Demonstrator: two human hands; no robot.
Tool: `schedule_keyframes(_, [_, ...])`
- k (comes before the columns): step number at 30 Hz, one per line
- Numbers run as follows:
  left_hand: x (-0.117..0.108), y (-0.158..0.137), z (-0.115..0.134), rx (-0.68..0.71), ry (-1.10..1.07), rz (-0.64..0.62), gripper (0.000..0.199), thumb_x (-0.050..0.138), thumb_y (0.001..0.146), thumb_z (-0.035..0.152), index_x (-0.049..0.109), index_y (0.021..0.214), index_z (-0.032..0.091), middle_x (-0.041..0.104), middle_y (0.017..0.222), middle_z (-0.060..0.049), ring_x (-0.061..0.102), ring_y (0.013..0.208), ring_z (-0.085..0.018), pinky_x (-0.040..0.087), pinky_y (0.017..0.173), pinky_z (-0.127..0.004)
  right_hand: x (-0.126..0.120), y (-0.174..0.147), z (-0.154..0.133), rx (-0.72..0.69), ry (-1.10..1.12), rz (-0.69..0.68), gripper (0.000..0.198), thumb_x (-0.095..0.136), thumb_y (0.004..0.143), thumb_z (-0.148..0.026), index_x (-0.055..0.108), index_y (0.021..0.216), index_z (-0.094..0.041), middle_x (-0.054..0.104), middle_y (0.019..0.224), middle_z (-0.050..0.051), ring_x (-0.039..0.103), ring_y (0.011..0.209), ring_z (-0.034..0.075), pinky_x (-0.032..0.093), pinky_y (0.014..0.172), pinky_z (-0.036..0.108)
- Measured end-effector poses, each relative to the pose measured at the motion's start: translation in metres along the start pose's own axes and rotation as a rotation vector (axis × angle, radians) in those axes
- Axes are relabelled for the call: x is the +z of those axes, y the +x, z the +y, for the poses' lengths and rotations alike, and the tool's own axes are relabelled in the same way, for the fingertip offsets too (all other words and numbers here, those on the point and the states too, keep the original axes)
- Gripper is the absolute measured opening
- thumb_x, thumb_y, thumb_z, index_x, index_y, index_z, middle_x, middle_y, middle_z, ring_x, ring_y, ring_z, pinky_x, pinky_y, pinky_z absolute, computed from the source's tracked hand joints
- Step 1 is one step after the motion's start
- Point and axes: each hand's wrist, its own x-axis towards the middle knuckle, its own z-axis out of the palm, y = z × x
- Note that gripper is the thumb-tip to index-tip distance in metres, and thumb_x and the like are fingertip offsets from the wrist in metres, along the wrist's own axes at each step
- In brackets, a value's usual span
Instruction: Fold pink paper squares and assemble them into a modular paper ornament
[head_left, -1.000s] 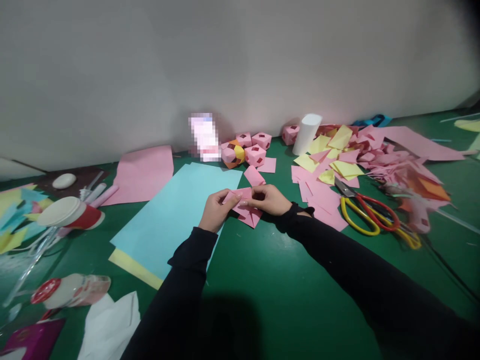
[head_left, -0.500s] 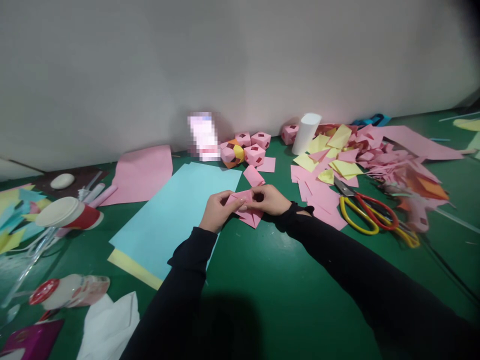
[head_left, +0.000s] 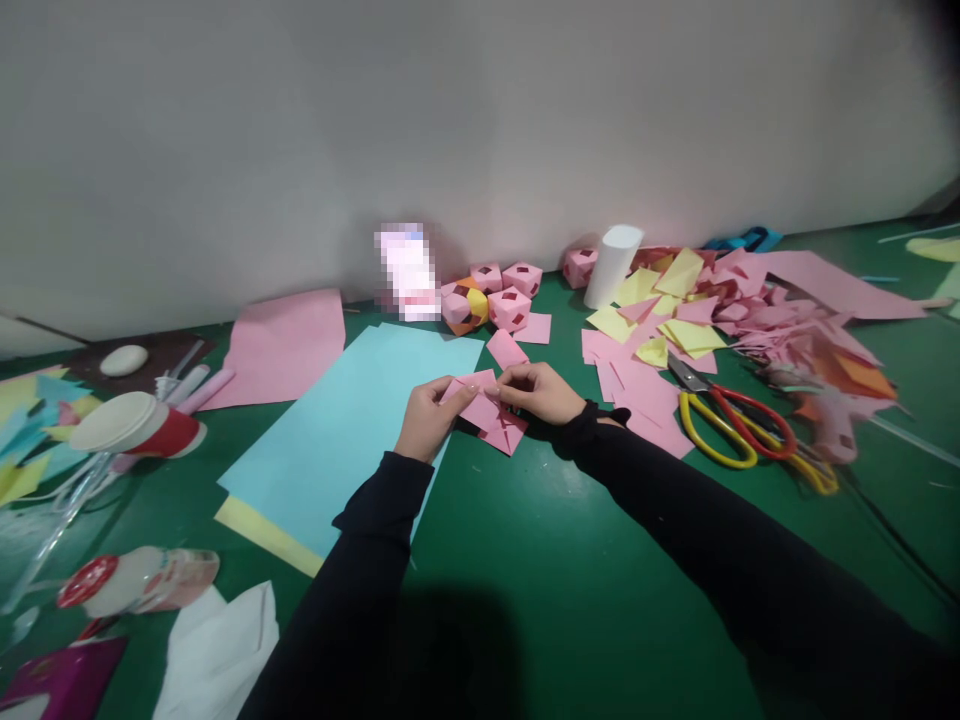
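A small piece of pink paper (head_left: 480, 408) is held up between my two hands over the green table. My left hand (head_left: 429, 418) pinches its left side, thumb on top. At its right edge, my right hand (head_left: 546, 392) closes thumb and fingertips on the paper. Beneath lies a folded pink paper piece (head_left: 505, 437) with crease lines, partly covered by the held one. Just beyond my hands is another small pink paper (head_left: 507, 349). Behind that stand several pink folded paper shapes (head_left: 510, 310) with square openings, one of them with yellow and orange faces.
Blue sheets (head_left: 330, 430) lie left of my hands. To the right are scissors (head_left: 720, 420), a glue gun (head_left: 832, 425) and heaps of pink and yellow paper (head_left: 675, 300). A white roll (head_left: 613, 268) and a lit phone (head_left: 409, 272) stand by the wall. A cup (head_left: 142, 425) and bottle (head_left: 142, 580) are far left.
The pink paper between my hands has turned and now shows more of its flat face. My right fingers have shifted slightly right to its edge.
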Motion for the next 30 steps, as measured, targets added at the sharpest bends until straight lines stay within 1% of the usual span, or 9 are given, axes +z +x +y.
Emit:
schedule_keyframes(5, [0.000,0.000,0.000,0.011,0.008,-0.002,0.031,0.074,0.071,0.043,0.068,0.066,0.014,0.056,0.060,0.001,0.047,0.057,-0.012,0.038,0.056,-0.025,-0.001,0.001,0.000,-0.011,-0.006,0.007,0.036,0.073,0.073,-0.050,0.064,0.068,-0.016,0.061,0.061,0.000,0.051,0.055,0.010,0.040,0.054,0.026])
schedule_keyframes(10, [-0.001,0.000,-0.001,0.001,-0.022,-0.022,0.034,0.073,0.072,0.045,0.065,0.062,0.014,0.054,0.057,0.002,0.046,0.056,-0.011,0.036,0.055,-0.025,-0.002,0.001,0.001,-0.003,0.007,0.013,0.036,0.073,0.074,-0.050,0.064,0.068,-0.016,0.060,0.060,0.000,0.051,0.054,0.010,0.039,0.053,0.026])
schedule_keyframes(17, [0.000,0.000,-0.001,0.005,-0.004,-0.028,0.032,0.075,0.071,0.043,0.064,0.062,0.014,0.053,0.058,0.002,0.044,0.056,-0.011,0.036,0.054,-0.024,-0.002,-0.001,0.000,-0.009,0.042,-0.002,0.033,0.074,0.074,-0.046,0.064,0.069,-0.015,0.061,0.060,0.000,0.052,0.054,0.011,0.038,0.053,0.026])
schedule_keyframes(23, [-0.002,0.001,-0.004,0.007,0.009,-0.046,0.031,0.075,0.070,0.043,0.067,0.068,0.013,0.057,0.062,0.000,0.049,0.059,-0.012,0.040,0.057,-0.026,-0.002,-0.001,-0.001,-0.014,0.021,-0.006,0.033,0.072,0.076,-0.046,0.064,0.069,-0.015,0.060,0.059,0.000,0.050,0.053,0.010,0.038,0.053,0.025])
schedule_keyframes(30, [-0.004,0.003,-0.011,-0.019,-0.008,-0.047,0.033,0.076,0.070,0.044,0.067,0.070,0.012,0.057,0.062,0.001,0.049,0.058,-0.012,0.039,0.056,-0.024,-0.001,-0.001,-0.004,-0.032,0.003,-0.042,0.037,0.070,0.077,-0.050,0.060,0.068,-0.015,0.060,0.059,0.000,0.051,0.053,0.010,0.039,0.053,0.024])
